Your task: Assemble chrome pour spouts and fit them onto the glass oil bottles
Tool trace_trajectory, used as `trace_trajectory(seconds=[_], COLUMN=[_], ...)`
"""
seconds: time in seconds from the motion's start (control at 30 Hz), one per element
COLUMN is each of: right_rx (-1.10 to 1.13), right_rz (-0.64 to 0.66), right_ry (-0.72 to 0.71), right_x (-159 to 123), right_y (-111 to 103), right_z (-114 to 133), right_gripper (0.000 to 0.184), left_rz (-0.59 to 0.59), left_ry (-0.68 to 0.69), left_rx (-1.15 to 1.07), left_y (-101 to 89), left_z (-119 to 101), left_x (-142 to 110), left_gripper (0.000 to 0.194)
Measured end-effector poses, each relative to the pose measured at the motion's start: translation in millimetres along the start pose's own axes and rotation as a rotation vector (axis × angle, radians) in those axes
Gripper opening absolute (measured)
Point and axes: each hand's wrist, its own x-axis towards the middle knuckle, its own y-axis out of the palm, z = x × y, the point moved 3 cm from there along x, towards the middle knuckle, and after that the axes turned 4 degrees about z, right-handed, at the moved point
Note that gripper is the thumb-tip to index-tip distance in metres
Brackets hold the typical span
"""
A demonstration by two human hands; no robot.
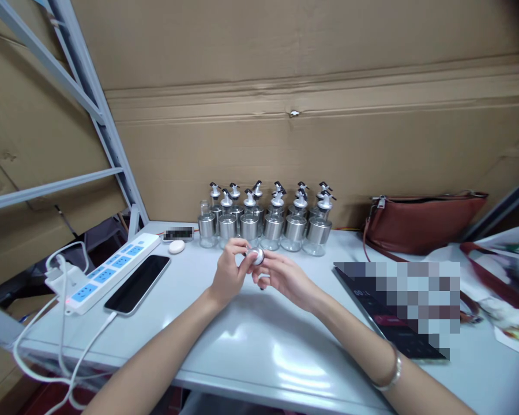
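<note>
Between my two hands, above the table, is a silver pour spout [256, 257] with dark parts, like those on the bottles; my fingers cover much of it. My left hand [231, 268] pinches it from the left with thumb and forefinger. From the right, my right hand [288, 276] has its fingers closed around its other side and underneath. Just beyond my hands stand two rows of glass bottles with brushed metal sleeves [272, 229], most topped by silver-and-black spouts [278, 196]. The front bottle at the far left [207, 227] has a bare neck.
On the left lie a white power strip [112, 271], a charging phone [138, 283] with a white cable, and a round white case [177, 246]. A tablet-like dark panel [372, 305], partly blurred, and a brown handbag [424, 223] are on the right. Cardboard [242, 138] stands behind.
</note>
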Motion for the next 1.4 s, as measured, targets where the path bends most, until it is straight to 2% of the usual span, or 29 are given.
trace_trajectory(seconds=[0.07,0.17,0.23,0.37,0.47,0.57,0.63,0.7,0.83,0.97,1.1,1.17,1.2,1.27,1.33,1.4], right_rx=[0.121,0.114,0.082,0.071,0.086,0.087,0.066,0.014,-0.241,-0.675,-1.245,-1.372,-1.363,-1.202,-0.943,-0.741], right_rz=[-0.04,-0.086,-0.137,-0.225,-0.26,-0.259,-0.266,-0.296,-0.367,-0.379,-0.141,-0.057,-0.069,-0.169,-0.276,-0.305], right_ry=[0.0,0.036,0.039,-0.022,-0.05,-0.057,-0.053,-0.056,-0.17,-0.37,-0.639,-0.697,-0.675,-0.547,-0.381,-0.264], right_x=[-1.0,-1.1,-0.7,-1.0,-2.3,-3.1,-2.7,-1.6,0.4,-2.4,-7.2,-8.3,-7.8,-5.4,-3.0,-1.6], right_y=[1.4,-2.3,-6.6,-7.9,-1.7,6.2,10.0,11.6,10.8,10.8,17.1,16.1,13.7,6.8,1.7,2.8], right_z=[2.0,1.7,0.8,2.0,4.8,5.7,3.3,-1.0,-6.9,-2.5,5.1,4.3,3.2,-0.3,-5.7,-10.6], right_gripper=[0.025,0.035,0.038,0.043,0.045,0.044,0.042,0.041,0.034,0.026,0.012,0.012,0.011,0.006,0.018,0.028], left_rz=[0.018,0.07,0.127,0.236,0.193,0.097,0.1,0.143,0.294,0.512,0.648,0.681,0.681,0.639,0.55,0.472], left_ry=[0.071,0.174,0.219,0.301,0.351,0.368,0.357,0.348,0.347,0.369,0.355,0.33,0.314,0.284,0.262,0.241], left_rx=[0.003,0.029,0.087,0.396,0.612,0.676,0.676,0.657,0.63,0.558,0.479,0.478,0.492,0.546,0.621,0.667], left_y=[-1.0,-2.4,-0.2,11.3,16.3,13.9,11.9,10.8,10.9,9.9,8.0,9.2,10.0,11.3,11.0,9.7], left_z=[-3.1,-7.2,-8.5,-9.5,-10.6,-12.5,-12.6,-11.2,-3.2,5.7,11.9,14.6,15.7,16.3,14.5,11.6], left_x=[1.1,3.6,4.3,3.4,4.8,8.7,11.0,12.1,11.9,11.8,11.1,9.6,8.8,7.2,6.1,5.5], left_gripper=[0.009,0.007,0.013,0.033,0.033,0.019,0.005,0.009,0.015,0.009,0.007,0.006,0.005,0.003,0.004,0.009])
